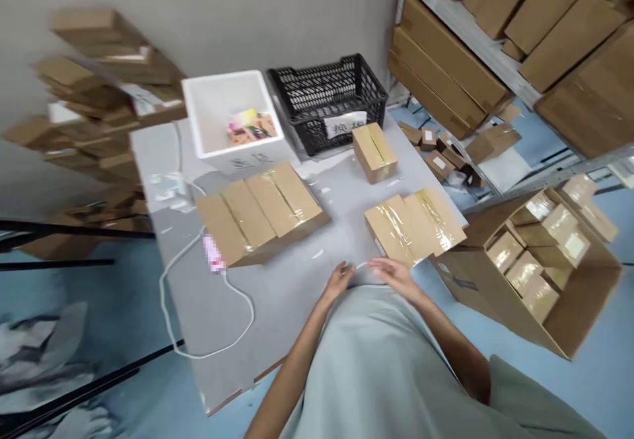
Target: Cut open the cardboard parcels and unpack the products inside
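Observation:
My left hand is at the table's near edge, in front of my body, its fingers bent together at one end of a small white strip. Blur hides what the strip is. My right hand lies just right of it with fingers stretched toward the strip's other end; contact there is unclear. Close beyond the right hand sit taped cardboard boxes side by side. Another row of taped boxes lies on the table to the left. A single small carton stands farther back.
At the table's back are a white foam box with colourful items and a black crate. A white cable loops over the left side. On the right stands a big carton of small boxes, beneath shelving. Boxes pile up left.

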A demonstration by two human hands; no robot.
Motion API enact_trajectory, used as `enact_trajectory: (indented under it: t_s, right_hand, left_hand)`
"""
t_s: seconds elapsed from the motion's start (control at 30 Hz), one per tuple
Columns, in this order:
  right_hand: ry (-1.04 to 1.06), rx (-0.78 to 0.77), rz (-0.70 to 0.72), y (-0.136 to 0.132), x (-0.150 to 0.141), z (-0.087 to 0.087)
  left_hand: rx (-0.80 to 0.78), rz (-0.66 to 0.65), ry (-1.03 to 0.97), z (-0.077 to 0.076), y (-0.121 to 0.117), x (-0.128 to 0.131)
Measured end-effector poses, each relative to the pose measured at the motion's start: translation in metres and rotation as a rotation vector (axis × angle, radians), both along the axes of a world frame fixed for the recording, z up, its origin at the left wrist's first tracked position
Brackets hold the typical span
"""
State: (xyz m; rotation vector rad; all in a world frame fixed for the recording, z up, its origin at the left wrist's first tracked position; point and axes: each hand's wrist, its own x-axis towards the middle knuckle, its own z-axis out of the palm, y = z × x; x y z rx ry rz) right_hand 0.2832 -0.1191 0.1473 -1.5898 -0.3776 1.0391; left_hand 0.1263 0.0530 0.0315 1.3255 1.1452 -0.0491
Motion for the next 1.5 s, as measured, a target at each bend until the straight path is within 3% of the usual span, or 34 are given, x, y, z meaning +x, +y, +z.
enact_trajectory:
  t_s: [0.03,0.1,0.17,0.2,0.27,0.33,0.4,0.5,0.63,0.8,0.93,1.07,1.2,1.3,1.5]
  right_hand:
    - [-0.065,-0.039,-0.071,-0.034,0.026,0.009]
    - [-0.412,-0.224,-0.347,-0.088,0.09,0.024]
    - [-0.621,-0.429,-0.555,-0.123,0.158,0.027]
    - [-0.622,-0.509,-0.582,-0.134,0.188,0.024]
    - [-0.386,-0.569,-0.522,-0.144,0.229,0.013]
    - [-0.158,-0.538,-0.399,-0.146,0.245,0.001]
    - [-0.076,-0.508,-0.313,-0.145,0.242,-0.006]
    - [-0.128,-0.485,-0.252,-0.141,0.226,-0.006]
    - [-0.144,-0.404,-0.186,-0.12,0.212,0.0]
    - [-0.108,-0.25,-0.02,-0.05,0.208,0.003]
    - [-0.109,-0.184,0.057,0.011,0.212,-0.006]
    - [-0.229,-0.283,0.099,0.044,0.216,-0.02]
    - [-0.582,-0.442,0.137,0.058,0.204,-0.03]
    - [-0.741,-0.488,0.197,0.07,0.183,-0.038]
    - [-0.829,-0.516,0.145,0.08,0.158,-0.051]
  left_hand:
    - [-0.073,-0.072,-0.035,0.0,-0.014,0.013]
    - [-0.189,-0.158,-0.094,0.005,-0.033,0.039]
    - [-0.316,-0.213,-0.16,0.013,-0.044,0.064]
    - [-0.383,-0.231,-0.19,0.019,-0.047,0.075]
    - [-0.5,-0.233,-0.235,0.03,-0.055,0.093]
    - [-0.55,-0.179,-0.257,0.042,-0.063,0.102]
    - [-0.579,-0.104,-0.274,0.051,-0.07,0.103]
    - [-0.611,-0.032,-0.29,0.061,-0.07,0.092]
    - [-0.552,0.079,-0.287,0.076,-0.043,0.07]
    - [-0.42,0.206,-0.29,0.093,0.011,0.054]
    - [-0.288,0.278,-0.3,0.089,0.043,0.058]
    - [0.032,0.241,-0.344,0.072,0.043,0.067]
    - [0.454,0.128,-0.11,0.061,0.02,0.07]
    - [0.64,0.028,0.023,0.061,0.016,0.071]
    - [0.864,-0.079,0.086,0.066,0.069,0.099]
